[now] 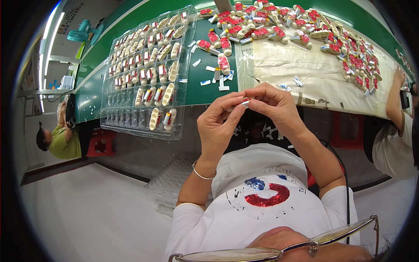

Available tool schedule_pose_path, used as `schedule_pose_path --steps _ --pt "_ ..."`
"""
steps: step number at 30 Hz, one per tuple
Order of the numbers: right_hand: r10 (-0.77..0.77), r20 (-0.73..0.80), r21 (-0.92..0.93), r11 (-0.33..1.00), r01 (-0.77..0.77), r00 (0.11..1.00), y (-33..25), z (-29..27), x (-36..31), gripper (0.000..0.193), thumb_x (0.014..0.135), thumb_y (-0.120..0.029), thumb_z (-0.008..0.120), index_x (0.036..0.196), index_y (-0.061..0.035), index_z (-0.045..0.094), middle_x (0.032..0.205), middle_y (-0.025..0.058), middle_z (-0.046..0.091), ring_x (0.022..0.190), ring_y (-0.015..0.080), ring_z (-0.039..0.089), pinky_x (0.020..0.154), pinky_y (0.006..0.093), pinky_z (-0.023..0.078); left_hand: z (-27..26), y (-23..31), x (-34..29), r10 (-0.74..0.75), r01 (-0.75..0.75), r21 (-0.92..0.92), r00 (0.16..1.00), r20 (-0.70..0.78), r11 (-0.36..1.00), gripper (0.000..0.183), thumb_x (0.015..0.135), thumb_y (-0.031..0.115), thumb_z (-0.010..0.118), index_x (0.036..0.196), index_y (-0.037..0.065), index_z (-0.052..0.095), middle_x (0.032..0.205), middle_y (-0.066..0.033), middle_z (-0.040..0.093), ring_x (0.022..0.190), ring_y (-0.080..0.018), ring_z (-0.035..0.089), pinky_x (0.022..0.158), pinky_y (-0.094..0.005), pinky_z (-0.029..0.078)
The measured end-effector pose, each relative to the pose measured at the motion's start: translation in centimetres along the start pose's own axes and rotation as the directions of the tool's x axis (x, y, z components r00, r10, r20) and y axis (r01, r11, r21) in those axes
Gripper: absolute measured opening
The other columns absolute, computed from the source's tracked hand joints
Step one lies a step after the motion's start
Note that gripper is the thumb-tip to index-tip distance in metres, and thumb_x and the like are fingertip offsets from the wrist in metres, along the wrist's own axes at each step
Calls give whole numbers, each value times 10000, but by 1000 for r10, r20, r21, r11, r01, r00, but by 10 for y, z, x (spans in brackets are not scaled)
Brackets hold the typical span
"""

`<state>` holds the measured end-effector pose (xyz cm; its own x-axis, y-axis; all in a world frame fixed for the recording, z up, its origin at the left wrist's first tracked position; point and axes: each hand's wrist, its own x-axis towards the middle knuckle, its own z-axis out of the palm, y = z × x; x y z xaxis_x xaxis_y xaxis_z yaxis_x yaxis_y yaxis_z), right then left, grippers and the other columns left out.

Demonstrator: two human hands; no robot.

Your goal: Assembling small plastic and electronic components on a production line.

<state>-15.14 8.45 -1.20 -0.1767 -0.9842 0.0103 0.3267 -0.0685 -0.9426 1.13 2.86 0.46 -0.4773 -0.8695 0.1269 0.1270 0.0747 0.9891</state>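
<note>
Close in front of my chest, above the table's near edge, my left hand (219, 120) and my right hand (276, 107) meet with fingertips pinched together. Between them is a small red-and-white piece (245, 101), mostly covered by the fingers, so its kind is unclear. To the left, a clear plastic tray (131, 118) holds rows of cream oblong pieces, many with red-and-white tabs; some pockets at its near side are bare. Beyond my hands, a cream piece with a red wrap (223, 63) lies on the green table (203, 94), near small white-and-blue strips (224, 88).
A large heap of red-wrapped cream pieces (279, 32) spreads along the far side and right, partly on a pale sheet (279, 65). A person's arm (395, 100) reaches in at far right. Another person (65, 142) sits at far left beside a red stool (101, 142).
</note>
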Motion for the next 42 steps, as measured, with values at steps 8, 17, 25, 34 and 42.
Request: schedule_pose_path --steps 8,17,25,34,42 --pt "161 192 -154 979 -132 968 1 15 27 382 879 -212 688 1203 -26 606 1086 93 633 996 158 618 877 280 486 -35 1 -6 107 -109 194 994 19 975 273 830 -64 662 1098 -24 634 1128 -79 586 978 -96 586 772 -200 505" --pt "-333 477 -826 144 544 813 12 14 83 286 829 -52 617 1114 -66 615 1243 93 552 1209 303 480 1003 395 408 -153 23 -18 148 -12 252 835 -529 968 222 874 -1 643 1089 -54 631 1002 -95 678 903 -120 638 800 -230 504" --pt "-264 459 -801 290 523 849 -1 -12 70 138 815 41 562 910 -31 632 1157 82 589 1131 297 528 947 383 445 -215 9 -18 374 126 677 754 -540 725 130 837 63 695 947 -1 668 885 -65 675 834 -160 653 753 -274 507" --pt "-347 175 -906 309 289 921 -2 4 56 273 792 -84 689 1059 -60 633 950 112 586 854 296 596 737 384 477 -207 16 -13 425 166 951 865 -267 260 121 802 135 706 901 66 695 907 -84 673 869 -272 622 797 -381 463" --pt "-385 46 -896 392 209 922 0 -23 53 274 808 -9 612 1076 -66 613 941 111 596 877 278 602 769 394 480 -174 16 -1 466 127 931 838 -285 342 162 807 61 692 967 37 699 1035 -104 671 981 -253 629 883 -367 471"
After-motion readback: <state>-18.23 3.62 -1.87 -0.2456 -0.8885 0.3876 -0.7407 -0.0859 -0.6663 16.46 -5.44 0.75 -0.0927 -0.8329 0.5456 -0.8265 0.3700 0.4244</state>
